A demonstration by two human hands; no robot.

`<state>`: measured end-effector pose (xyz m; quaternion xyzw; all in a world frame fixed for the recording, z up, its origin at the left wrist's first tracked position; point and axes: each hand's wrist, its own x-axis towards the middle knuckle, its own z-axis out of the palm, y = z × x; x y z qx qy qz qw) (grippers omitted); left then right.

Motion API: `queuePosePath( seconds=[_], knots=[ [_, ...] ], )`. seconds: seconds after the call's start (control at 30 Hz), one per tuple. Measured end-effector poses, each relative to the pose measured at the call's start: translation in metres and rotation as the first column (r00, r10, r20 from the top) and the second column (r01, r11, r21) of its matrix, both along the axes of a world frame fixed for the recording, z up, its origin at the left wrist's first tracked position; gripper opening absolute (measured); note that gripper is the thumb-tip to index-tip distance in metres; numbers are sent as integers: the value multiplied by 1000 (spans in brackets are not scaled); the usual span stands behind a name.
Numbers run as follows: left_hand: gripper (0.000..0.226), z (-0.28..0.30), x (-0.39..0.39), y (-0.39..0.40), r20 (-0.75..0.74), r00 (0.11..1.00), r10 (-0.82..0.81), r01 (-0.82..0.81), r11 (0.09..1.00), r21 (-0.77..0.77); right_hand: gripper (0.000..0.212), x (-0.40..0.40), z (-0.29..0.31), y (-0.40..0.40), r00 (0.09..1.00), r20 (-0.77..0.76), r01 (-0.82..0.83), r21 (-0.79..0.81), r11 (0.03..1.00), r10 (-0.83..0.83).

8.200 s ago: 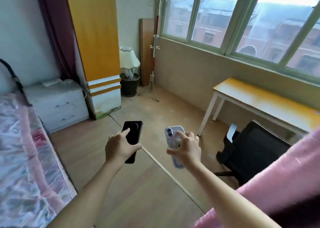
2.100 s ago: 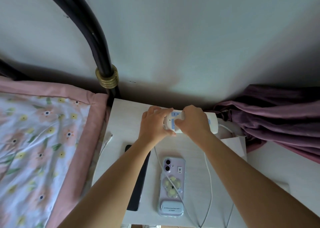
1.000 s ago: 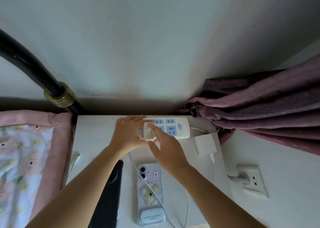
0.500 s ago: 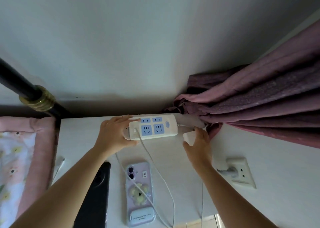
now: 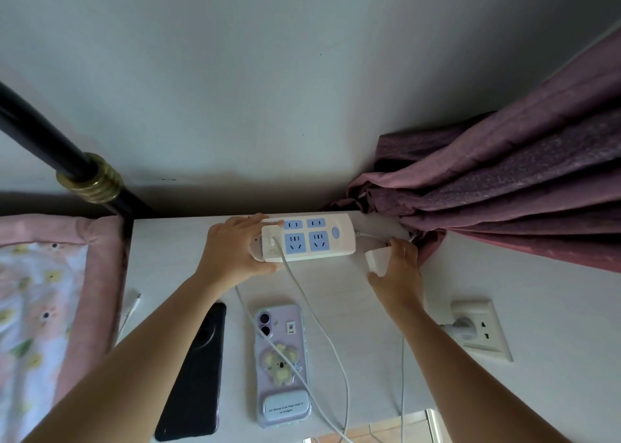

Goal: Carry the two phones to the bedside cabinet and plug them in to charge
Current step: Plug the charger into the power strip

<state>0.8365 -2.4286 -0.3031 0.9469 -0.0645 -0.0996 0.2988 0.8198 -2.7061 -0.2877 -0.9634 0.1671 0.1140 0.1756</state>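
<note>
Two phones lie face down on the white bedside cabinet [image 5: 339, 284]: a black phone [image 5: 198, 382] partly under my left forearm, and a lilac phone [image 5: 280, 365] with a flower sticker beside it. My left hand [image 5: 235, 251] grips the left end of a white power strip [image 5: 312, 237] at the cabinet's back edge. A white plug with a cable [image 5: 322, 335] sits in the strip's left end, and the cable runs over the lilac phone. My right hand [image 5: 398, 271] holds a white charger block [image 5: 378, 258] just right of the strip.
A purple curtain [image 5: 504, 190] bunches at the right against the cabinet's back corner. A wall socket [image 5: 480, 328] with a plug in it lies to the right. The bed's pink floral quilt [image 5: 43, 308] and black frame [image 5: 50, 153] border the left. A loose cable end [image 5: 132, 305] lies by the quilt.
My right hand left the strip's left end, moved right and took hold of the charger block by the curtain. My left hand stays on the strip.
</note>
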Motion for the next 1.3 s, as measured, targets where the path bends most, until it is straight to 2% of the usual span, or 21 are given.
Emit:
queuePosePath(
  seconds=[0.07, 0.13, 0.23, 0.37, 0.43, 0.5, 0.63, 0.73, 0.87, 1.1, 1.3],
  knots=[
    [77, 0, 0, 0, -13, 1000, 10, -10, 1000, 0, 91, 2, 0, 2, 995, -65, 74, 11, 997, -73],
    [78, 1, -1, 0, -32, 999, 24, -24, 1000, -4, 83, 1, 4, 7, 991, -96, 93, -18, 995, -95],
    [76, 2, -1, -1, -32, 999, 17, -17, 1000, -7, 72, -3, 20, 18, 998, -30, 51, 29, 998, -51],
    [75, 2, -1, -1, -29, 999, 20, -20, 1000, -8, 67, 6, 54, 35, 988, 44, -151, 142, 978, 146],
    [76, 2, -1, -1, -30, 999, 19, -19, 1000, -2, 78, 22, 69, 41, 956, 0, -292, 106, 950, 294],
    [76, 2, -1, -2, -30, 999, 25, -25, 1000, -5, 88, 39, 80, 47, 911, -88, -403, 28, 915, 404],
    [78, 0, -2, -2, -42, 998, 37, -37, 999, -3, 74, 65, 89, 58, 826, -202, -546, -57, 836, 525],
    [78, -2, -2, 0, -33, 999, 35, -35, 999, -4, 68, 77, 88, 66, 712, -342, -689, -172, 704, 613],
    [78, -2, -2, 0, -32, 999, 30, -30, 1000, 0, 66, 83, 85, 71, 693, -393, -710, -225, 667, 604],
    [77, -5, -2, 0, -29, 999, 26, -25, 1000, 13, 44, 95, 97, 90, 596, -473, -802, -301, 516, 649],
    [76, -8, -1, 1, -22, 1000, 10, -10, 1000, 22, 39, 94, 96, 107, 518, -537, -855, -321, 407, 665]
  ],
)
